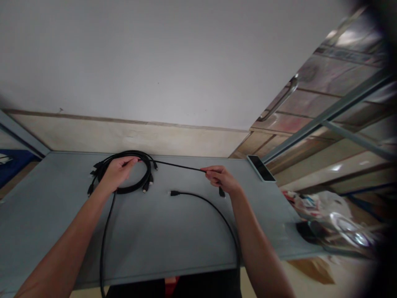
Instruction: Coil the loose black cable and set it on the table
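A black cable (pixel 178 166) runs straight between my two hands above the grey table. My left hand (pixel 119 171) pinches it over a coil of black cables (pixel 132 189), whose several plugs stick out at the sides. My right hand (pixel 221 178) is closed on the same cable near one end, and a black plug (pixel 221 192) pokes out below the fingers. From my left hand the cable hangs down over the table's front edge. Another plug (pixel 175 193) lies on the table, its cable curving right and down over the edge beside my right forearm.
The grey table (pixel 167 231) stands against a white wall (pixel 155 74). A white-edged phone-like device (pixel 261 168) lies at its back right corner. Metal frame bars (pixel 328 116) rise at the right. Beyond them are plastic bags (pixel 325 205) and other blurred items.
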Available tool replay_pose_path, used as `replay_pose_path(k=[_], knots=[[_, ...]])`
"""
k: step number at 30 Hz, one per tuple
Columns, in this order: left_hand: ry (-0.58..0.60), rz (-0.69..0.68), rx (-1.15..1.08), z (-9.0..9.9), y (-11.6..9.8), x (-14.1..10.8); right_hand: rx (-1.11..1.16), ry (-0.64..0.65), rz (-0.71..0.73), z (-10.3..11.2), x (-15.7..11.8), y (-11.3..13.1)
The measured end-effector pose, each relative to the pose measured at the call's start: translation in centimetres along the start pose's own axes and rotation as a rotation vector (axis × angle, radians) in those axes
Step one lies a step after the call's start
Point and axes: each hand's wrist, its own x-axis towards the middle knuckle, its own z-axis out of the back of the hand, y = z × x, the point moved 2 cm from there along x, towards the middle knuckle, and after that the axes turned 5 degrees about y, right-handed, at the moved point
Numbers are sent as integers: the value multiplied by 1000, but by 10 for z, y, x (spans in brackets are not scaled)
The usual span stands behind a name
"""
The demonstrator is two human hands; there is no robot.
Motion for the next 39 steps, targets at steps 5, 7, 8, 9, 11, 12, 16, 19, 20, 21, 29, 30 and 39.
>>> replay_pose_path(k=[5, 7, 8, 9, 11, 12, 16, 19, 20, 21, 29, 30, 39], knots=[[-165, 36, -276, 27, 5, 2, 16, -1, -3, 16, -7, 4], [-153, 51, -302, 32, 4, 2, 26, -59, 43, 22, -6, 5], [-107, 70, -301, 31, 4, 2, 34, -106, 76, 24, -5, 5], [-41, 93, -297, 30, 4, 1, 47, -156, 111, 27, -4, 5], [109, 127, -297, 23, 3, -1, 78, -246, 167, 30, -1, 5], [172, 133, -301, 19, 3, -2, 88, -274, 177, 31, -1, 5], [257, 79, -168, 8, -2, -4, 27, -215, 60, 28, -2, 3], [224, -82, 104, 1, -11, -5, -76, -71, -95, 21, -4, 0], [223, -145, 185, -2, -14, -6, -111, -25, -140, 18, -5, -1], [232, -196, 251, -5, -17, -8, -145, 16, -178, 16, -6, -2], [449, -175, 518, -13, -19, -22, -233, 33, -228, 19, -4, -6], [467, -170, 517, -14, -19, -24, -223, 3, -198, 19, -2, -6], [567, -296, 550, -57, -37, -39, -148, 130, -234, -7, 5, -12]])
